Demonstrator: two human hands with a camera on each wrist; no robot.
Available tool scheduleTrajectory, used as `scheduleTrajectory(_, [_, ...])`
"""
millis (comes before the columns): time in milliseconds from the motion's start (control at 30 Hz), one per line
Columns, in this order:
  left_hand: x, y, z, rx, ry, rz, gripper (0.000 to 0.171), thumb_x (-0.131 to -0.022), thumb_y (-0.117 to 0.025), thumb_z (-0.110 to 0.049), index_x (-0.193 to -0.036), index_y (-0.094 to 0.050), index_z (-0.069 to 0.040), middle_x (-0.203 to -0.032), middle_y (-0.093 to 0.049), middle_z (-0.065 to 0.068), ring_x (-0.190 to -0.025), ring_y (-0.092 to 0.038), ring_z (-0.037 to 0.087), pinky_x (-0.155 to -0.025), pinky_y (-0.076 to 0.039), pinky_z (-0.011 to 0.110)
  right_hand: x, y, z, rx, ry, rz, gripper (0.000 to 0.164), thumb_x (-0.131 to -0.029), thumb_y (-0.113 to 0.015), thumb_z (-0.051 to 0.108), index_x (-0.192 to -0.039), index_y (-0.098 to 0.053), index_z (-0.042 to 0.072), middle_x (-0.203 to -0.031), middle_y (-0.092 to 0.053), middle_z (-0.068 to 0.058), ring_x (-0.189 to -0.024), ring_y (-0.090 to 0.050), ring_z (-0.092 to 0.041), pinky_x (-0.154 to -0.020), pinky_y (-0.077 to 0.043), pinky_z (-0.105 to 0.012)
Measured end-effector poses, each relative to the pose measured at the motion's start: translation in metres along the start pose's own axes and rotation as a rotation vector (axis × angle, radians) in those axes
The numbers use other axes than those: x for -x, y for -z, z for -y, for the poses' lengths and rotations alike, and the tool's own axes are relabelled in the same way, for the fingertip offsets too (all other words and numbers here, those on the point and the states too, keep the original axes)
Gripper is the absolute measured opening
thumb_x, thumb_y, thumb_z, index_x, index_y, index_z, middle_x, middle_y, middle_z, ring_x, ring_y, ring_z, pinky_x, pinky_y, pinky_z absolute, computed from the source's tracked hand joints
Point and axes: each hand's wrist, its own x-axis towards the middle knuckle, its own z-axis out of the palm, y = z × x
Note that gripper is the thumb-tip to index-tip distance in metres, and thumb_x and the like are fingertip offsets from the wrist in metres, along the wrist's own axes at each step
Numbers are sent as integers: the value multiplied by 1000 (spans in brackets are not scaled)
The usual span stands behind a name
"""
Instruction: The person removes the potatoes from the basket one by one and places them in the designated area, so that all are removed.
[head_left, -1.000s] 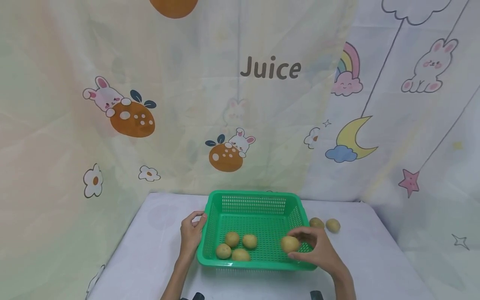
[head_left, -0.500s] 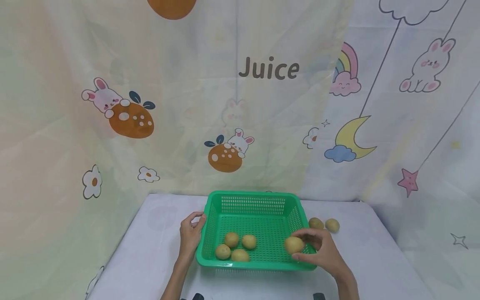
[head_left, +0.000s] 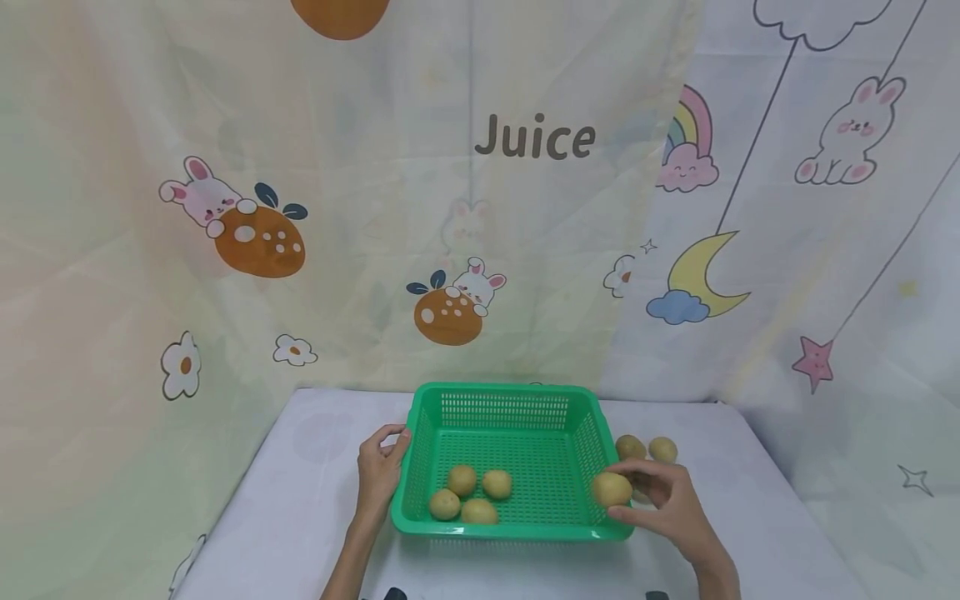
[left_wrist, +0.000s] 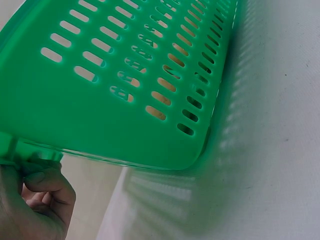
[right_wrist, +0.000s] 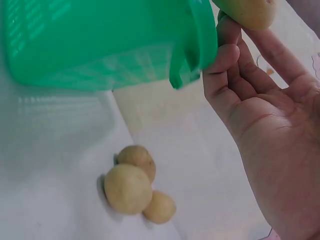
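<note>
A potato is pinched between the thumb and fingers of my right hand, over the right rim of a green plastic basket. The right wrist view shows part of this held potato at its top edge, beside the basket's rim. My left hand grips the basket's left rim; in the left wrist view its thumb and curled fingers are at the rim. Several potatoes lie inside the basket, grouped in its near left part.
To the basket's right, three loose potatoes lie close together on the white tabletop; my right hand partly covers one in the head view. A printed cloth hangs behind the table.
My right hand has moved right with the potato, from above the basket's interior to its right rim. My left hand keeps its hold on the basket, and the potatoes inside lie as before.
</note>
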Motion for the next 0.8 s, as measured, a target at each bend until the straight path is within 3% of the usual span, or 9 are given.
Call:
scheduleTrajectory(133, [-1,0,1,7,-8,1,29,-111,-64,-21,-129,-72,0,-86,-82,19,-64,-77,19,-56,-59,25,6,7,-1,-2,2,-39,46,-80,-85,-18,-124,-72,-10,-119,-82,-4,-110,-77,-9,-98,-61,-23])
scheduleTrajectory(333, [1,-1,0,-2,-11,-3,29,-111,-64,-21,-129,-72,1,-84,-82,20,-62,-76,19,-55,-59,26,14,20,-3,47,-30,-57,48,-80,-86,-17,-125,-70,-12,-123,-81,-15,-115,-76,-7,-98,-62,-23])
scheduleTrajectory(533, [0,-2,-1,-35,-15,-8,31,-112,-63,-21,-129,-71,2,-83,-81,21,-60,-76,19,-54,-59,25,23,34,-5,102,-70,-78,45,-82,-84,-17,-125,-71,-13,-121,-83,3,-111,-77,-4,-97,-61,-20])
scheduleTrajectory(800, [-1,-1,0,-25,-5,-3,30,-112,-63,-22,-130,-72,1,-83,-81,20,-61,-76,18,-55,-59,25,33,47,-8,124,-86,-88,45,-84,-83,-18,-126,-69,-14,-119,-82,7,-107,-77,-3,-95,-61,-18])
